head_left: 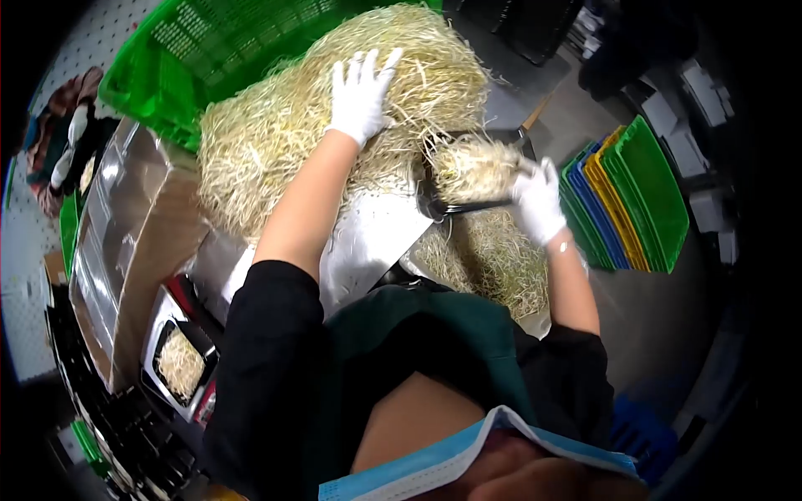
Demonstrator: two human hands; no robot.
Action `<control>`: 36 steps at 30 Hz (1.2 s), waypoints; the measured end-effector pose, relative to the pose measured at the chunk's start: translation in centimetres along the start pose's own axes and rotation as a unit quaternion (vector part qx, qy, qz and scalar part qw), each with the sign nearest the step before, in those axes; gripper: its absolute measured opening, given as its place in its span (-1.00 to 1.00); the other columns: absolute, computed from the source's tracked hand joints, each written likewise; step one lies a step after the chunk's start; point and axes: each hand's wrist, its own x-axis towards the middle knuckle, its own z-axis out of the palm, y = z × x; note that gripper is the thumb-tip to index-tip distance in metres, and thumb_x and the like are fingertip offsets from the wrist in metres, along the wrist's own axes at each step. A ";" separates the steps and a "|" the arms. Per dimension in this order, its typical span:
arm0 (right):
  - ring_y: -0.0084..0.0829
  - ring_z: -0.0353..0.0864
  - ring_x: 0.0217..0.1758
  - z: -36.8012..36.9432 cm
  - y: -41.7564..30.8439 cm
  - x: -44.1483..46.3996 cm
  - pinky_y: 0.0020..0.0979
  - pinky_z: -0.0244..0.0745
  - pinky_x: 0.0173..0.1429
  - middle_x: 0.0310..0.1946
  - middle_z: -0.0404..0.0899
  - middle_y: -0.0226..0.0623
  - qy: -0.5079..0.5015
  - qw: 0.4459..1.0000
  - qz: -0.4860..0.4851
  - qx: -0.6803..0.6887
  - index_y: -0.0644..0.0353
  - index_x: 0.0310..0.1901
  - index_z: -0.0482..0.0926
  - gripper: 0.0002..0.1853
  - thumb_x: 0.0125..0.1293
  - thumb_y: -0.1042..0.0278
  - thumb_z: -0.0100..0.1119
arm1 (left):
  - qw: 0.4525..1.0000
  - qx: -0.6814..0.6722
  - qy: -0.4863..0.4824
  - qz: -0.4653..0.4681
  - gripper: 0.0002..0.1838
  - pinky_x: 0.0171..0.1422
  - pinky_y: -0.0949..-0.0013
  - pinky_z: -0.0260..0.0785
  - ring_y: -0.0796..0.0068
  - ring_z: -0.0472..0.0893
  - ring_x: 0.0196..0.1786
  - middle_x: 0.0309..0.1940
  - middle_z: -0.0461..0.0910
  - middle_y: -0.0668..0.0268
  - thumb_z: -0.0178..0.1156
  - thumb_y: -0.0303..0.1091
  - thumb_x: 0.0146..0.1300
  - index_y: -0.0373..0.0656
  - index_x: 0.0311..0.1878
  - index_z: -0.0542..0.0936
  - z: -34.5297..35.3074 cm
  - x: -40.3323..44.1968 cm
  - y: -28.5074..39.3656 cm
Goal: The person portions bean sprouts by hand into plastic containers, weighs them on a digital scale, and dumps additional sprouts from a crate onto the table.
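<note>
My left hand [362,96], in a white glove, lies on a large heap of bean sprouts [276,159] with its fingers spread. To the right, my gloved right hand [537,200] is closed at the edge of a black tray [478,205]. Bean sprouts [472,171] fill this tray, slightly blurred near my fingers. The heap rests on a metal surface [363,238] in front of me. Below the tray, more sprouts [489,259] sit in a container close to my body.
A green perforated crate [150,83] stands behind the heap. Nested green, yellow and blue crates [647,196] are on the floor at right. At left are a cardboard box with clear plastic [125,225], a scale [159,334] bearing a sprout-filled black tray, and stacked black trays [109,401].
</note>
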 end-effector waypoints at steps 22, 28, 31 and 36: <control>0.14 0.24 0.39 11.1 -14.2 -2.4 -0.06 0.07 0.49 0.31 0.25 0.25 -0.081 0.985 0.150 0.034 0.39 0.34 0.23 -0.16 0.26 -0.15 0.19 | 0.966 -0.137 0.059 -0.211 -0.03 0.40 -0.13 0.10 -0.27 0.21 0.39 0.39 0.20 -0.13 0.34 -0.07 0.06 -0.23 0.49 0.14 -1.1 -33.3 -1.7; 0.12 0.31 0.33 8.9 -21.3 1.5 0.00 0.20 0.40 0.31 0.28 0.14 -0.161 0.954 -0.036 0.251 0.28 0.35 0.25 -0.20 0.17 -0.03 0.25 | 0.971 -0.106 0.025 -0.211 0.00 0.40 -0.12 0.07 -0.24 0.20 0.40 0.40 0.16 -0.19 0.32 -0.01 0.06 -0.24 0.50 0.11 -1.4 -33.0 -0.7; 0.08 0.42 0.26 7.4 -20.6 3.8 -0.05 0.32 0.34 0.25 0.40 0.04 -0.079 0.936 -0.119 0.323 0.18 0.33 0.36 -0.31 0.19 0.07 0.26 | 0.976 -0.081 0.050 -0.197 -0.03 0.40 -0.14 0.05 -0.25 0.19 0.39 0.39 0.16 -0.18 0.31 0.00 0.05 -0.25 0.47 0.16 -1.4 -34.1 -1.0; 0.06 0.37 0.34 9.3 -16.3 3.4 -0.12 0.26 0.41 0.22 0.43 0.12 -0.036 0.963 -0.026 0.267 0.26 0.39 0.26 -0.12 0.08 0.03 0.38 | 0.963 -0.072 0.052 -0.254 0.02 0.41 -0.13 0.02 -0.19 0.15 0.40 0.33 0.24 0.02 0.38 -0.02 -0.09 -0.23 0.44 0.20 -1.8 -36.7 -1.7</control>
